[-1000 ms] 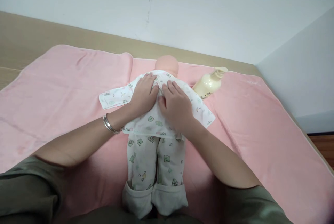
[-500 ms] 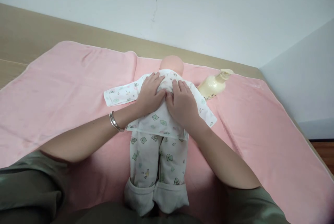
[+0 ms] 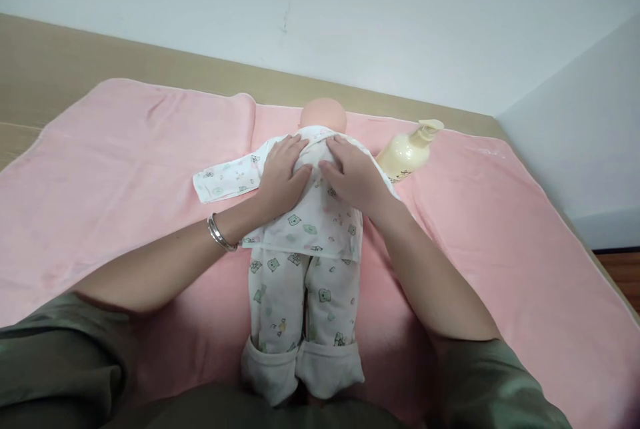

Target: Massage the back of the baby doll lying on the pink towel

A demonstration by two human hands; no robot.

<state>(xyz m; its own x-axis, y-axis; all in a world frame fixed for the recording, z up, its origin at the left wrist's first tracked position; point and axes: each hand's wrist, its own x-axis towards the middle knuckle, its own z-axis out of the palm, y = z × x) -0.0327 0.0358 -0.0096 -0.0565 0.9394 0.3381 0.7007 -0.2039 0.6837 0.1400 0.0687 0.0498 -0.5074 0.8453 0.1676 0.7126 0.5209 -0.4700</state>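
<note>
A baby doll [image 3: 324,114] lies face down on a pink blanket [image 3: 200,129], its head toward the wall. It wears a white printed top [image 3: 310,219] and matching trousers [image 3: 280,296] with turned-up cuffs. My left hand [image 3: 284,172] rests flat on the left of the doll's upper back, fingers stretched out and thumb pointing inward. On the right of the back lies my right hand [image 3: 355,176], open, its thumb apart from the fingers. Both palms press on the cloth and grasp nothing. My right forearm hides most of the doll's right sleeve.
A cream pump bottle [image 3: 407,152] lies tilted on the blanket, right of the doll's shoulder. Behind the blanket runs a bare strip of tan surface [image 3: 150,59], against a white wall [image 3: 375,16]. A silver bracelet [image 3: 220,234] circles my left wrist.
My right hand has slid outward and slightly up the doll's back, opening a gap between my thumbs. The left hand stays nearly in place. The view has shifted slightly.
</note>
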